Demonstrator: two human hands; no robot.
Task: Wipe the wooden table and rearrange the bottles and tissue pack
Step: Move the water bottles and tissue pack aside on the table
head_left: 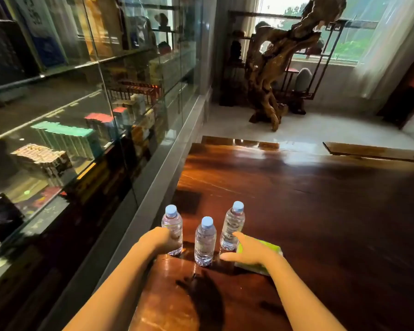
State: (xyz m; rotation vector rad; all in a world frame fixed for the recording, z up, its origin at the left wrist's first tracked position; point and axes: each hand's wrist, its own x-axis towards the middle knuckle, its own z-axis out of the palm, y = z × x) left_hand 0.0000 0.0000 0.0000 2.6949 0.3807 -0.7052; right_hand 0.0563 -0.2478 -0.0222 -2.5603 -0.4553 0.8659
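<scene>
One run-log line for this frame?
left hand: gripping left bottle | right hand: open, on tissue pack | other two bottles: upright, untouched

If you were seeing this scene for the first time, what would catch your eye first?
Three bottles with blue caps stand clustered at the near left of the glossy table. The left hand wraps the leftmost one, while the right hand rests on a green tissue pack. A gnarled root sculpture stands by the window.

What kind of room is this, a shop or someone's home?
Probably a shop or showroom, perhaps a tea room. A glass display cabinet holds rows of boxed goods, a carved root sculpture stands by the window, and a polished wooden table fills the foreground.
</scene>
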